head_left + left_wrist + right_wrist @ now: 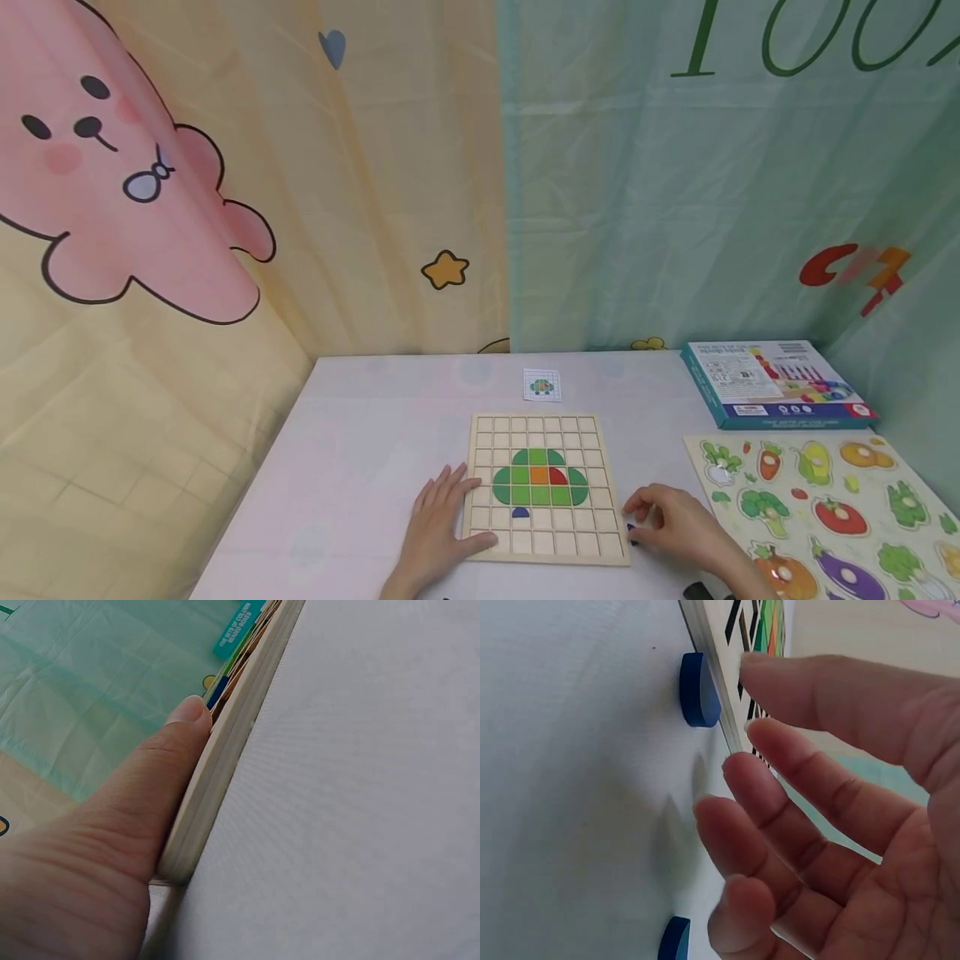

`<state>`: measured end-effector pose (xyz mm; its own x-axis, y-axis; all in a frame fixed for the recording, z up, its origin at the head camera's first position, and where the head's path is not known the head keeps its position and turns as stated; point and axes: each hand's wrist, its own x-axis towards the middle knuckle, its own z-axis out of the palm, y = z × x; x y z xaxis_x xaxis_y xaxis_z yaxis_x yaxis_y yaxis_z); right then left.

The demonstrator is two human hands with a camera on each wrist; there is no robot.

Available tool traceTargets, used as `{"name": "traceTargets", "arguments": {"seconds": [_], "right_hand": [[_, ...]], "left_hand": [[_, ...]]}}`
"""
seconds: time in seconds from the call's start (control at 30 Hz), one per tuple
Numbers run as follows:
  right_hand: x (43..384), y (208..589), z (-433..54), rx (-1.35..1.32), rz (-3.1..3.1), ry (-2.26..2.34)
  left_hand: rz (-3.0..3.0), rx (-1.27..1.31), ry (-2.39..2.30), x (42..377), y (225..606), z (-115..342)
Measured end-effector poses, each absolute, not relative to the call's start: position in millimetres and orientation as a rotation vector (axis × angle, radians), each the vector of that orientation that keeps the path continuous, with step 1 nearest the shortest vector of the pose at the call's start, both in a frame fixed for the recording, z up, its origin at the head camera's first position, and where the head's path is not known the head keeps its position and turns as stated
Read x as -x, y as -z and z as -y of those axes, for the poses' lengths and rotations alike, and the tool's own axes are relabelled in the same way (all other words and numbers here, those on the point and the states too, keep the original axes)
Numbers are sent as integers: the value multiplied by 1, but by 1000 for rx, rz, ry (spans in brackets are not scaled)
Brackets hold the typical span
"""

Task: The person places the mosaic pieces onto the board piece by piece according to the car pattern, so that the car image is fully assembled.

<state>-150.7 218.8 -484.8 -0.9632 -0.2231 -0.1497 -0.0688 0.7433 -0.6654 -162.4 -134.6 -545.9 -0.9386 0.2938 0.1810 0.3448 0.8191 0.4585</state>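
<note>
A wooden grid board (540, 543) lies on the table, with green, orange and red tiles forming a car-like shape. One blue half-round tile (521, 512) sits in a cell below that shape. My left hand (438, 527) rests at the board's left edge, fingers extended and thumb (154, 769) over the front corner. Off the board's right edge, my right hand (678, 521) hovers with loosely bent fingers and nothing between them. Close to its fingertips a blue half-round block (697, 691) stands on the table beside the board. Another blue block (675, 941) shows lower in the right wrist view.
Behind the board lies a small picture card (542, 386) showing a car pattern. At the right are a boxed toy set (776, 383) and a vegetable puzzle board (806, 475). A black object (697, 592) lies by the right forearm. Curtains hang behind the table.
</note>
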Motion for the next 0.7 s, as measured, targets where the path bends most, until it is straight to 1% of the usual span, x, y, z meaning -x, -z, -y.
{"name": "traceTargets", "arguments": {"seconds": [0.33,0.7], "right_hand": [[148,489,-229,372,-2630,1021],[148,494,-230,406,-2691,994]], "left_hand": [[2882,522,749,161,545,134],[2889,517,734,162,546,135]]}}
